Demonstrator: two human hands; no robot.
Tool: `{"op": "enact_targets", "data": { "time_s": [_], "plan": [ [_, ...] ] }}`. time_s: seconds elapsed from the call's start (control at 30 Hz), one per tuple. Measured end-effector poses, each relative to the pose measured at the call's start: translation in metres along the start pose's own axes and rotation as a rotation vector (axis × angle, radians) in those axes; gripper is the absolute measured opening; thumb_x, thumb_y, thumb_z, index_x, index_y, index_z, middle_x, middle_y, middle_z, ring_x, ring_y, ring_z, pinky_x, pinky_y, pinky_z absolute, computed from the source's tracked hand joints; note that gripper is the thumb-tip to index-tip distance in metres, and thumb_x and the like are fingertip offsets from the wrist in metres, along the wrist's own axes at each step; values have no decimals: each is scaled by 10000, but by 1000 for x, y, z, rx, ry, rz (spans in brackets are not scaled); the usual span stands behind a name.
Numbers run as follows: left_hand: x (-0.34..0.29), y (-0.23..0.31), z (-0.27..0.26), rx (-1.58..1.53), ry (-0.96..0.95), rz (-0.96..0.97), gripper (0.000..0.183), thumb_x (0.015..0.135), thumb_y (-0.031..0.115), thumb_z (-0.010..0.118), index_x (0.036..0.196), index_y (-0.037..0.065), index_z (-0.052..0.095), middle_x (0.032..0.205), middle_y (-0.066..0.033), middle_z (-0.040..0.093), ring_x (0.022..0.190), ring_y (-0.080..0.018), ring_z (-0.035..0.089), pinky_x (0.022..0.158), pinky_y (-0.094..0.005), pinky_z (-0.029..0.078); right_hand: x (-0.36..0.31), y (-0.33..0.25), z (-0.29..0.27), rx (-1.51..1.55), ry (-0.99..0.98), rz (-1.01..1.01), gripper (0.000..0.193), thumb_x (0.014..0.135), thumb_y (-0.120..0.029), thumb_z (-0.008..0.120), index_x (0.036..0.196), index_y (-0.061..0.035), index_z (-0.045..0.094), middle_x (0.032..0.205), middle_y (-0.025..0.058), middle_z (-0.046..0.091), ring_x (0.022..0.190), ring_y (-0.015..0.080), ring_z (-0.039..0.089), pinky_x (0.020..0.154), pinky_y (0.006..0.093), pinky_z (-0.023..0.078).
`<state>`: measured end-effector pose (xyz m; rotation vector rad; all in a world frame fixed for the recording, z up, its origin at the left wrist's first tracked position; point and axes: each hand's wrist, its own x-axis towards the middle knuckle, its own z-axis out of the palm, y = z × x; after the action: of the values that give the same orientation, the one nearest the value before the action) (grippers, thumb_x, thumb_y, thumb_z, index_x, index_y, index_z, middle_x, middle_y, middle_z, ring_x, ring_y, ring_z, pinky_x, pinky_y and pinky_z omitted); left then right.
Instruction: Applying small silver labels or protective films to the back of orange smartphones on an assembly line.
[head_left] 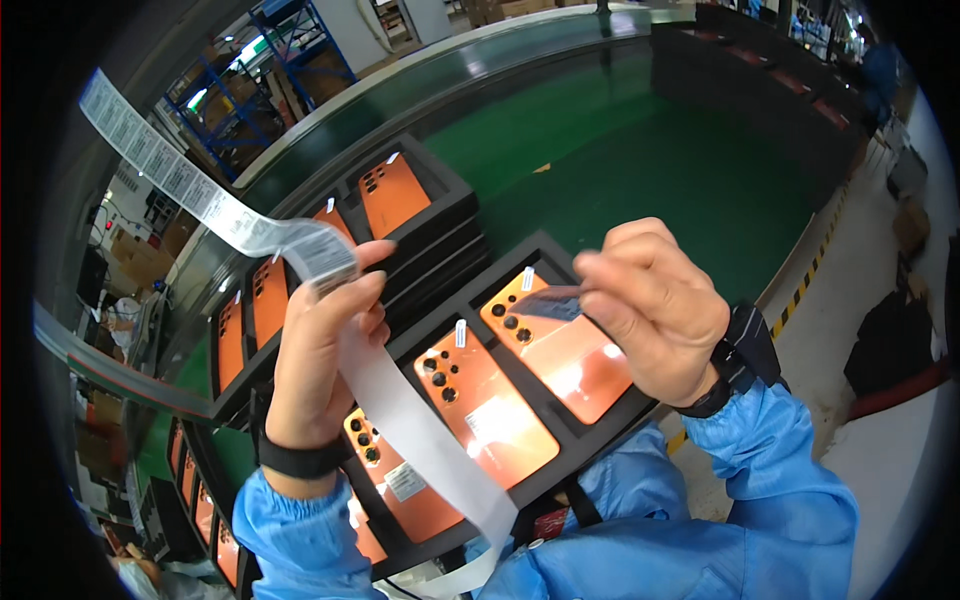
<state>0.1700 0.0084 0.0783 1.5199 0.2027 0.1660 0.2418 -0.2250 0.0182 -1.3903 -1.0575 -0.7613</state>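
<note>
A person's two bare hands are raised above a dark tray [592, 440] of orange phones [490, 410]. The right hand [660, 310] pinches a small clear label [552, 304] between thumb and finger; the label reaches leftward from the fingertips, over the camera end of the rightmost phone [575, 360]. Whether it touches the phone cannot be told. That phone lies below and left of the right hand, clearly the nearer hand, its long axis slanting from cameras at upper left to plain end at lower right. The left hand [325, 345] grips a label strip [200, 195] between thumb and fingers; the strip rises to the upper left, while pale backing [430, 425] hangs to the lower right, crossing in front of the tray.
</note>
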Motion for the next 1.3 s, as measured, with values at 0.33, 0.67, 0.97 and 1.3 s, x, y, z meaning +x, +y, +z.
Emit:
{"op": "enact_targets", "data": {
  "time_s": [0.33,0.67,0.97,1.3],
  "plan": [
    [78,-96,59,1145,-347,586,139,666,-34,576,789,-28,641,800,-214,618,796,-396,611,707,-427,499,-6,37,-33,-96,16,47,190,708,64,712,886,12,670,811,91,670,774,222,595,691,300,477],
    [79,-103,76,1716,-322,920,82,668,54,594,736,9,602,820,-155,573,809,-301,590,738,-379,476,-17,70,-47,-83,-18,138,164,731,51,699,884,-1,675,837,91,681,796,226,612,707,304,485],
    [65,-98,69,1380,-413,754,256,562,15,640,812,15,581,770,-162,583,747,-374,583,676,-434,482,-19,75,-50,5,-118,216,120,761,8,689,879,4,672,827,95,674,795,223,613,705,311,477],
    [-85,-71,74,679,-767,564,166,656,95,615,801,17,593,753,-129,553,616,-278,555,573,-373,449,-25,77,-23,250,-725,268,85,785,-153,705,830,-91,669,770,3,617,822,180,546,852,331,360]
  ]
}}
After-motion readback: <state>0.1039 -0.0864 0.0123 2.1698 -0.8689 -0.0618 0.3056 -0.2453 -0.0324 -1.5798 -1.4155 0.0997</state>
